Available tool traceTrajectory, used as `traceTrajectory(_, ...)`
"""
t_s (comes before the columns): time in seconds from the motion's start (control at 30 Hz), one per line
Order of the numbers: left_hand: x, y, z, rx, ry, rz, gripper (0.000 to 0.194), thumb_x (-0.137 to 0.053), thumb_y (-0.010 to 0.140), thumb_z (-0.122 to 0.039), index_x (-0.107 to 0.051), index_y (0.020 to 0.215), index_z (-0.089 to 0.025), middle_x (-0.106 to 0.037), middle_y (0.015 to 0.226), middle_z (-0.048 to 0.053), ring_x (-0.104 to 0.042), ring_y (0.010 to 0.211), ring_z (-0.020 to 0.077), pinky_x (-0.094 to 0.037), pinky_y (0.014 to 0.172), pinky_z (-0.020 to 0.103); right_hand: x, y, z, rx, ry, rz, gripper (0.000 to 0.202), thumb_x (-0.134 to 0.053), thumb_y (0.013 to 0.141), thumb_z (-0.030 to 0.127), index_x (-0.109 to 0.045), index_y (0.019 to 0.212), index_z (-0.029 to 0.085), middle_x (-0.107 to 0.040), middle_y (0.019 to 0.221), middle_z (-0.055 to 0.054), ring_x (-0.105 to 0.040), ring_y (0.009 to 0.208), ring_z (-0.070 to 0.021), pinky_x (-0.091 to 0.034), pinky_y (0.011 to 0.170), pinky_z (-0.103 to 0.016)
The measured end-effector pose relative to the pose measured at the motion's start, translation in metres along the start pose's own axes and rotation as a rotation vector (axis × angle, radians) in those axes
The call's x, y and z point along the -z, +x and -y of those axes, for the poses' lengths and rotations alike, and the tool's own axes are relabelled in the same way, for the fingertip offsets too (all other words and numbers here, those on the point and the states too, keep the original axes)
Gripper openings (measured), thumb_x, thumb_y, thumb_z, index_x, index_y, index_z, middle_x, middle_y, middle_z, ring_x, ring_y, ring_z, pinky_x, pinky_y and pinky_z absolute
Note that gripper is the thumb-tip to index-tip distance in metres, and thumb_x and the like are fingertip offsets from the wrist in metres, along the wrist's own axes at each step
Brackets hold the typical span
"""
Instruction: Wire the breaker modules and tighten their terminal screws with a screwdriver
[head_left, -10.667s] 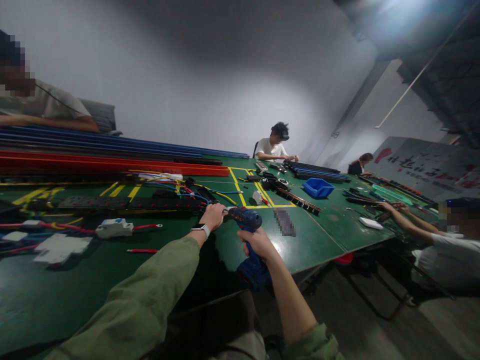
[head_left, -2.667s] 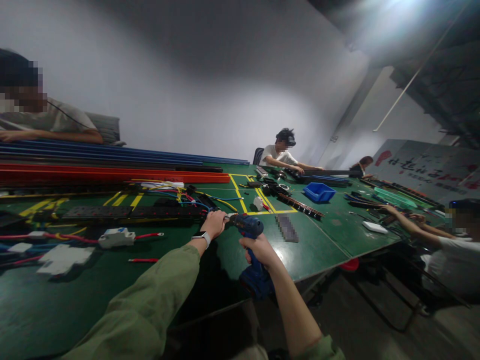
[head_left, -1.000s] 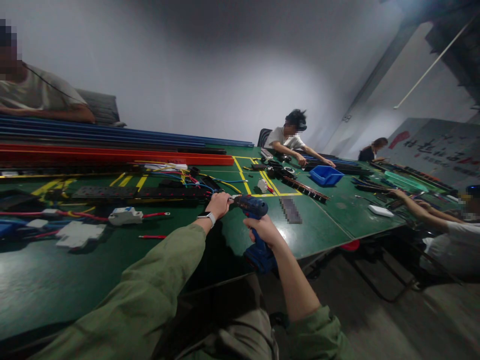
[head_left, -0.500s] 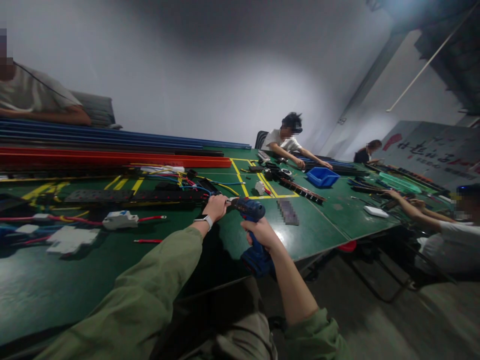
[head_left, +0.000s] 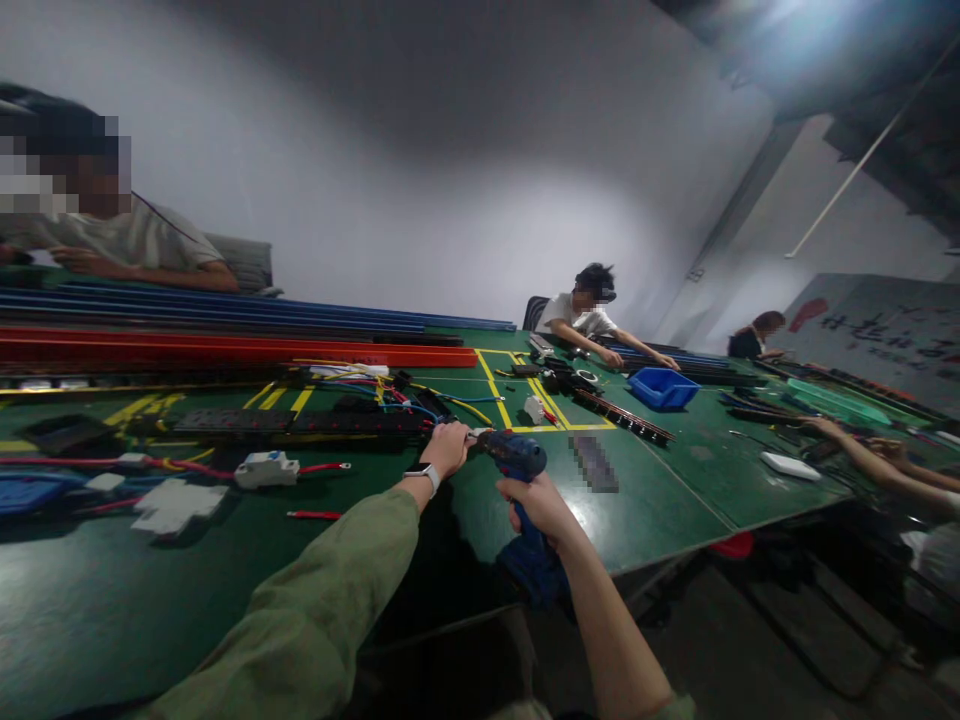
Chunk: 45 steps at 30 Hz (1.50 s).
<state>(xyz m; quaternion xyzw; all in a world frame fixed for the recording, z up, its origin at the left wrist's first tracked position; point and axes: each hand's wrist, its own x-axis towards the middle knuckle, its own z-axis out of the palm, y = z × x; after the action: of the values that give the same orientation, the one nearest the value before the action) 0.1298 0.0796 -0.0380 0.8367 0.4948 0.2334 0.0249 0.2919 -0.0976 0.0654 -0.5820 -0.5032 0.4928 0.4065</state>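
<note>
My right hand (head_left: 544, 505) is wrapped around the grip of a blue cordless drill (head_left: 521, 455), its nose pointing left. Just ahead of the drill's tip is my left hand (head_left: 448, 450), its fingers closed at the right end of a long black socket strip (head_left: 360, 422). What those fingers pinch is hidden. Blue and yellow wires (head_left: 420, 398) run over the strip near this hand. To the left on the table lie a white circuit breaker (head_left: 266, 470) with red leads, a flat white part (head_left: 180, 507) and a short red cable (head_left: 313, 515).
Behind the strip lie a red channel (head_left: 225, 350) and blue rails (head_left: 300, 310). A blurred-out phone-like slab (head_left: 594, 465), a black strip with copper bars (head_left: 626, 415) and a blue bin (head_left: 664, 388) are to the right. Co-workers sit across and at the right of the green table (head_left: 675, 500).
The camera view has shifted, so the whole scene sits lower and slightly to the right. Both hands and the drill keep about the same place relative to the strip.
</note>
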Motion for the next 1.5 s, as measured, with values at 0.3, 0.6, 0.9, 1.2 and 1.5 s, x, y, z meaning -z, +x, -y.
traceTrajectory(0.3, -0.0063, 0.0019, 0.0025, -0.002, -0.015, -0.014, 0.024, -0.049, 0.097, -0.032, -0.065, 0.109, -0.02, -0.066, 0.109, 0.011, -0.058, 0.108, 0.0258, -0.035, 0.1, 0.041, 0.0012, -0.0001, 0.0047, -0.035, -0.035, 0.004, 0.014, -0.064, 0.072, 0.025, -0.051, 0.071, 0.02, -0.05, 0.047, 0.006, -0.051, 0.035, -0.0121, -0.034, 0.037, -0.023)
traceTrajectory(0.6, -0.0043, 0.0013, 0.0017, -0.027, -0.028, -0.015, 0.022, -0.049, 0.096, -0.03, -0.065, 0.108, -0.019, -0.066, 0.109, 0.011, -0.058, 0.107, 0.0256, -0.035, 0.1, 0.041, -0.0019, -0.0092, 0.0074, -0.024, -0.021, -0.03, 0.015, -0.064, 0.075, 0.025, -0.05, 0.072, 0.02, -0.045, 0.042, 0.007, -0.046, 0.035, -0.0105, -0.032, 0.039, -0.022)
traceTrajectory(0.9, -0.0072, 0.0021, 0.0041, -0.03, -0.006, -0.015, 0.024, -0.049, 0.096, -0.03, -0.065, 0.109, -0.018, -0.066, 0.108, 0.012, -0.058, 0.108, 0.0259, -0.035, 0.101, 0.041, -0.0022, -0.0089, 0.0083, -0.025, -0.032, -0.018, 0.014, -0.063, 0.074, 0.024, -0.049, 0.07, 0.021, -0.044, 0.04, 0.008, -0.044, 0.034, -0.0107, -0.032, 0.04, -0.022)
traceTrajectory(1.2, -0.0092, 0.0024, 0.0062, -0.026, -0.009, -0.011, 0.023, -0.051, 0.094, -0.027, -0.065, 0.11, -0.019, -0.066, 0.111, 0.012, -0.058, 0.11, 0.0258, -0.036, 0.101, 0.041, -0.002, -0.0083, 0.0059, -0.013, -0.052, -0.001, 0.018, -0.063, 0.076, 0.027, -0.048, 0.068, 0.021, -0.045, 0.039, 0.007, -0.044, 0.034, -0.0107, -0.031, 0.039, -0.022)
traceTrajectory(1.5, -0.0066, 0.0018, 0.005, -0.025, -0.02, -0.013, 0.024, -0.05, 0.096, -0.03, -0.065, 0.11, -0.019, -0.066, 0.11, 0.012, -0.058, 0.109, 0.0255, -0.035, 0.101, 0.04, -0.0029, -0.0092, 0.0089, -0.003, -0.039, 0.0, 0.015, -0.062, 0.075, 0.025, -0.049, 0.07, 0.021, -0.045, 0.039, 0.007, -0.044, 0.034, -0.0106, -0.031, 0.039, -0.022)
